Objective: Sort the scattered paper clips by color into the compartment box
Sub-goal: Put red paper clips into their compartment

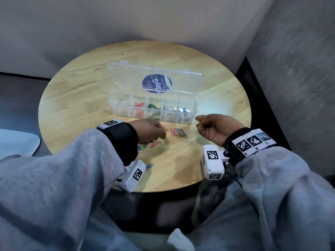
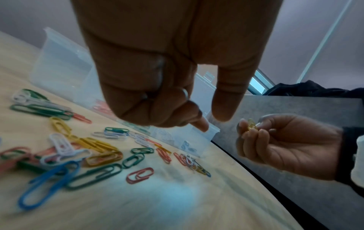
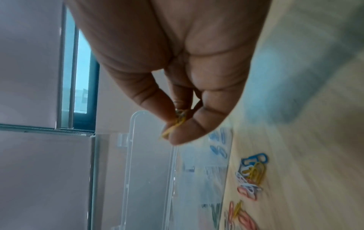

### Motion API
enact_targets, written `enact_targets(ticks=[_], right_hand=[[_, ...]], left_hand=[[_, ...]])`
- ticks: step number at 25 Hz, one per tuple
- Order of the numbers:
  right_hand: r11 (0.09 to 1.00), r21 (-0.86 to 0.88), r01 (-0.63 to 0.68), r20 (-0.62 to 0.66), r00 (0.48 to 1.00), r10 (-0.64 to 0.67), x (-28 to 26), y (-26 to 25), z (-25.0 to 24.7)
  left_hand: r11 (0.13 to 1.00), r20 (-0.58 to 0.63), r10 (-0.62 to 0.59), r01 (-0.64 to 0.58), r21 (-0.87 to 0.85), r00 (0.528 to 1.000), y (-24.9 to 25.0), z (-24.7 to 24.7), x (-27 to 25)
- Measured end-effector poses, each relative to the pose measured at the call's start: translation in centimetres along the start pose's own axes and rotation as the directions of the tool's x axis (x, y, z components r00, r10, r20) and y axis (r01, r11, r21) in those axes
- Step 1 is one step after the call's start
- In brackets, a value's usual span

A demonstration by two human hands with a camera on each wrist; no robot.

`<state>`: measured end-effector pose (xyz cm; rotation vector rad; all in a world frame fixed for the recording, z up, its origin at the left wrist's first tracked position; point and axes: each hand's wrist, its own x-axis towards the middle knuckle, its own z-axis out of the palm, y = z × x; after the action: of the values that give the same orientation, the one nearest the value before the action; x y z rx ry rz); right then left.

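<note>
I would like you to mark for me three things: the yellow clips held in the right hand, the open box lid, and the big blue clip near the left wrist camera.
yellow clips [image 1: 200, 121], head view, middle of the bunch.
box lid [image 1: 186, 82], head view, clear panel.
blue clip [image 2: 49, 183], left wrist view, outer loop.

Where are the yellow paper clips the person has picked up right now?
The yellow paper clips are pinched in the right hand, held above the table just in front of the right end of the compartment box, by the blue clips' compartment.

Dim cool light, pale glare patch on the table [image 1: 213, 105] right of the box [image 1: 152, 107], blurred wrist views, bowed edges.
</note>
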<state>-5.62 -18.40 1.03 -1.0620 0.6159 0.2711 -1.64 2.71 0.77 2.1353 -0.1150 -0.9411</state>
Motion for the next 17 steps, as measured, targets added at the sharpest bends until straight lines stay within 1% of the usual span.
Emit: enact_targets(ticks=[2,3,4,5,6,7,8,9,10,11,12,13,16,17], right_hand=[[0.998,0.062,-0.02,-0.02,1.0,0.022,0.1,0.0,0.1],[0.999,0.04,-0.033,-0.017,0.999,0.033,0.2,0.1,0.1],[0.998,-0.051,-0.041,-0.011,0.999,0.041,0.4,0.2,0.1],[0.974,-0.221,-0.039,-0.005,0.999,0.038,0.6,0.3,0.1],[0.893,-0.45,-0.018,0.003,1.0,0.021,0.8,0.6,0.2],[0.736,-0.677,0.014,0.02,1.0,-0.002,0.9,0.7,0.2],[0.537,-0.843,0.046,0.037,0.999,-0.026,0.9,0.8,0.4],[0.347,-0.935,0.072,0.052,0.997,-0.065,0.9,0.9,0.7],[0.201,-0.975,0.096,0.075,0.991,-0.111,1.0,1.1,1.0],[0.101,-0.988,0.117,0.101,0.984,-0.146,1.1,1.1,1.4],[0.039,-0.991,0.129,0.121,0.979,-0.166,1.2,1.1,1.8],[0.0,-0.991,0.133,0.131,0.975,-0.177,1.5,1.2,2.2],[-0.1,-0.987,0.122,0.138,0.975,-0.177,2.2,1.6,3.1],[-0.121,-0.987,0.108,0.128,0.977,-0.172,2.4,1.7,3.3]], left_hand=[[0.99,-0.023,0.018,-0.014,0.141,1.0,0.2,0.3,0.1],[0.97,-0.07,0.026,-0.008,0.244,0.997,0.4,0.3,0.0],[0.93,-0.126,0.04,0.009,0.367,0.991,0.6,0.3,-0.2],[0.875,-0.176,0.056,0.037,0.482,0.983,0.6,0.2,-0.3],[0.827,-0.215,0.071,0.063,0.558,0.974,0.7,0.0,-0.4],[0.798,-0.233,0.087,0.073,0.599,0.969,0.8,-0.2,-0.3],[0.779,-0.234,0.102,0.068,0.623,0.967,0.9,-0.3,0.0],[0.763,-0.217,0.117,0.052,0.645,0.969,1.1,-0.3,0.4],[0.743,-0.195,0.131,0.034,0.669,0.972,1.3,-0.3,0.9],[0.719,-0.172,0.14,0.02,0.695,0.975,1.6,-0.2,1.4],[0.689,-0.152,0.148,0.008,0.725,0.977,1.9,0.1,1.9],[0.654,-0.136,0.154,0.002,0.756,0.979,2.2,0.3,2.4],[0.572,-0.095,0.152,-0.009,0.82,0.984,2.6,0.9,3.3],[0.55,-0.084,0.152,-0.014,0.835,0.985,2.6,1.0,3.6]])
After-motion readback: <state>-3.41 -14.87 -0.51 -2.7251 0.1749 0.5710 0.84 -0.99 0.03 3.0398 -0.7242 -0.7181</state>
